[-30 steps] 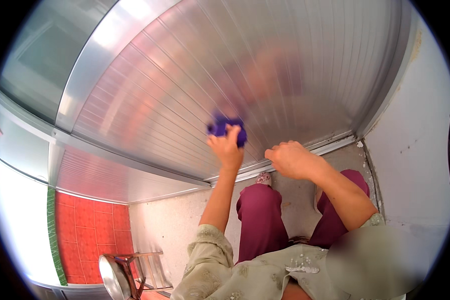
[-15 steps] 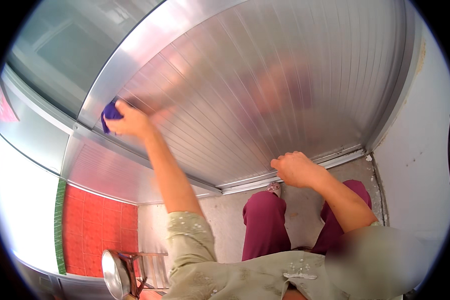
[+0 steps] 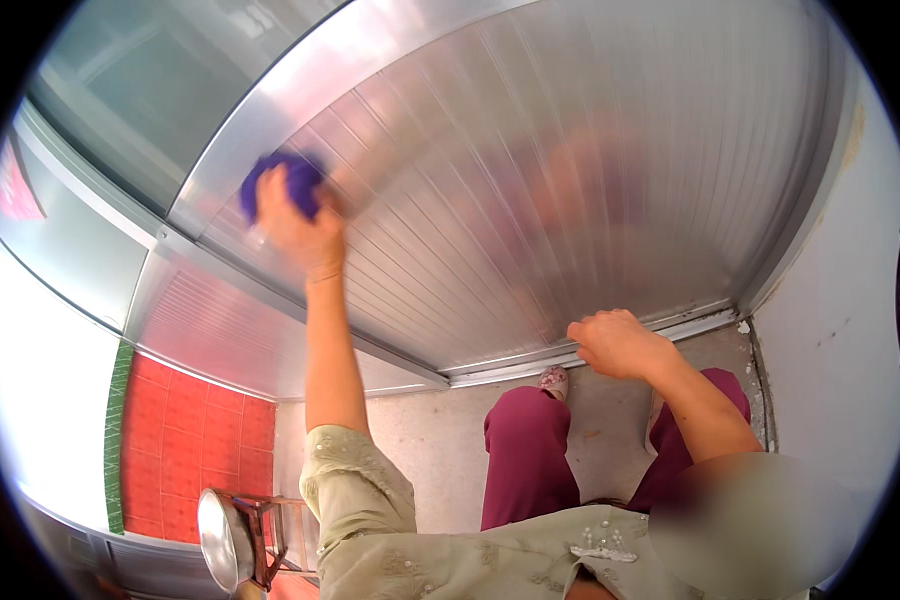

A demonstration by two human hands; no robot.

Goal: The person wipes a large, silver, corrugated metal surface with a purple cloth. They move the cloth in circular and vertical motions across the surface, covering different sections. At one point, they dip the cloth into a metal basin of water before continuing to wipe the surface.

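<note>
My left hand (image 3: 305, 225) presses a purple cloth (image 3: 282, 180) against the shiny ribbed metal panel (image 3: 490, 160), near its upper left frame. The fingers curl over the cloth, which is bunched up and slightly smeared by motion. Lower down and to the right, my right hand (image 3: 620, 342) hovers close to the panel's bottom edge. Its fingers are curled in, and whatever may lie inside them is hidden. The panel mirrors my arm and body as a blurry reflection.
A metal basin (image 3: 225, 540) sits by a wooden stool (image 3: 275, 535) at lower left, beside red tiles (image 3: 195, 440) with a green border. A white wall (image 3: 830, 330) stands on the right. Glass (image 3: 160, 100) lies above the metal frame. My foot rests on the concrete floor (image 3: 420, 430).
My left hand has moved the purple cloth up and to the right across the panel, and the cloth now spreads wider. My right hand has shifted slightly right.
</note>
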